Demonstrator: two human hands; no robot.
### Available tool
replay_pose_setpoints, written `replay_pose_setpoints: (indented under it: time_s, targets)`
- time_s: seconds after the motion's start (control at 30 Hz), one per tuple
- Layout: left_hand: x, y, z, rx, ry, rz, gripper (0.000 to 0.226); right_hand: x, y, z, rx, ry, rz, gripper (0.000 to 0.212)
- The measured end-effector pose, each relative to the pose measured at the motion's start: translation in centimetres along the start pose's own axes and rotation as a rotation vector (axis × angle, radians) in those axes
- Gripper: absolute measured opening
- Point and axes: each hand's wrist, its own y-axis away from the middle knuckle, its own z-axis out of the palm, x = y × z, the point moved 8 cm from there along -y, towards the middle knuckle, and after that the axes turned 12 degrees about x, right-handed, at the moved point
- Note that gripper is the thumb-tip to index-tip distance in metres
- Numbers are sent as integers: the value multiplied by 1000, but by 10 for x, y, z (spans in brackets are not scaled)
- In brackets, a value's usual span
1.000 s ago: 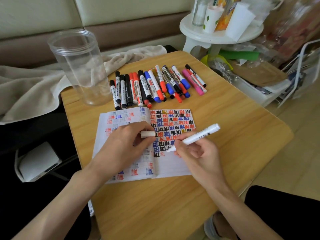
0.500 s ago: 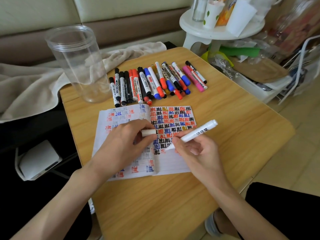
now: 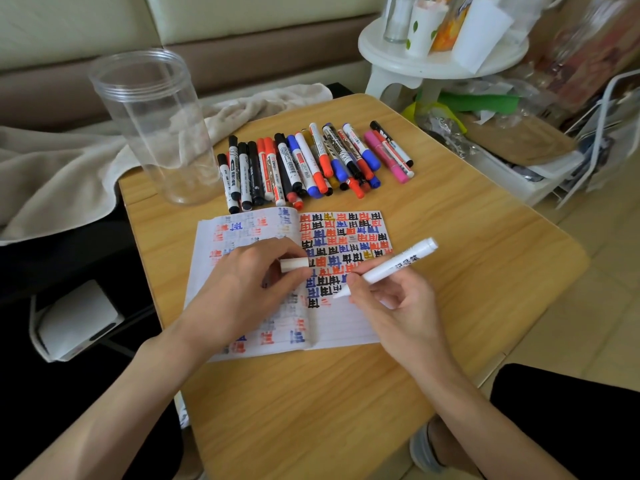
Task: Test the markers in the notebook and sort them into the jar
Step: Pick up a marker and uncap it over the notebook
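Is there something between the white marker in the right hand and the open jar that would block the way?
Nothing visible blocks it. The jar stands open, without a lid, at the far left. Between it and the white marker only the row of markers lies flat, probably low enough to pass over.

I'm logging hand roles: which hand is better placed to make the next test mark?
Right. The right hand holds the uncapped white marker with its tip at the notebook page; the left hand only pinches the cap.
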Motion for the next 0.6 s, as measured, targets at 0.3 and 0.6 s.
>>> replay_pose_setpoints:
  time_s: [0.3,0.6]
  targets:
    - [-1,3,-2,7,20,14,12,-2,1,2,-24,8,-13,8]
    - [-3,7,-6,17,44,10,17,-6,0,-2,17,-56,19,7]
